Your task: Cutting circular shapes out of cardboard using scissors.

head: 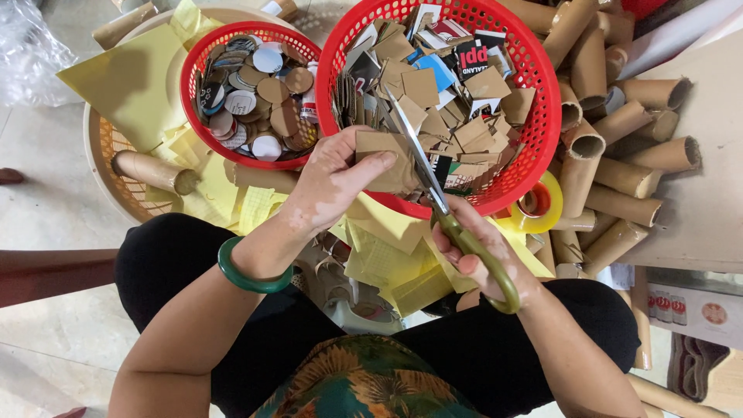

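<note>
- A small red basket [203, 124] is seen at the left, filled with round card discs [263, 104]; it is rested on yellow sheets [135, 81] inside a pale woven tray [97, 151].
- The left hand [329, 182] is closed in a pinch on a brown card piece [385, 159], thumb on top and fingers beneath, at the near rim of the large red basket [542, 116].
- The card is judged light and fairly stiff, with a dry, matt face unlikely to slip; it can be creased if squeezed, so it is best held flat by an edge, well away from the cut line.
- It is seen as plain brown and roughly rectangular, like the cut squares [422, 87] heaped in the large basket.
- The scissors [433, 190], green-handled, are gripped by the right hand [484, 259], fingers curled through the loops; the blades are laid close together beside the card.
- A tape roll [553, 205] and many card tubes [619, 174] are piled at the right.
</note>
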